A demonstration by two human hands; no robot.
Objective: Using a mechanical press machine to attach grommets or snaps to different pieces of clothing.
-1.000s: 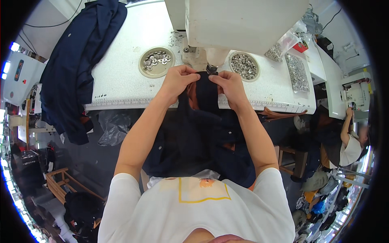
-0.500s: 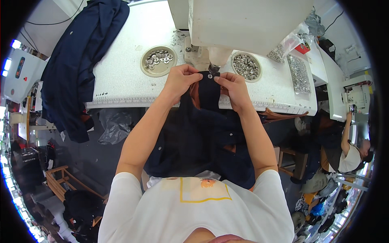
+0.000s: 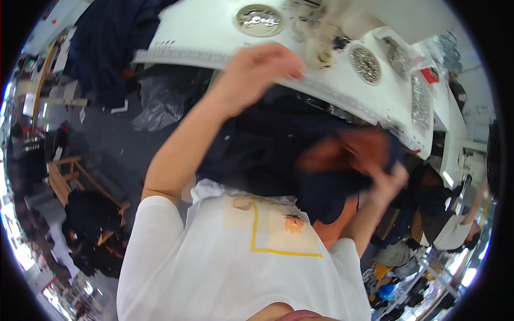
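Observation:
A navy garment [image 3: 257,155] with rust-coloured lining [image 3: 348,152] and a few small metal snaps lies across my lap, below the table's front edge. My right hand [image 3: 388,184] is closed on the bunched garment at the right, where the lining shows; it is smeared by motion. My left hand [image 3: 262,67] is raised over the table's ruler edge, apart from the snap press [image 3: 324,51]. Its fingers are too blurred to make out. A round dish of silvery snap parts [image 3: 259,20] sits just beyond it.
On the white table [image 3: 198,32], a second dish [image 3: 365,64] and a clear bag [image 3: 420,101] hold metal pieces. More navy cloth [image 3: 107,48] hangs over the left end. A wooden stool [image 3: 75,182] stands lower left, and a person [image 3: 455,230] works at far right.
The garment has come away from the press to my lap and right. My right hand moved right and toward me with it; the left let go and lifted. The whole view has shifted.

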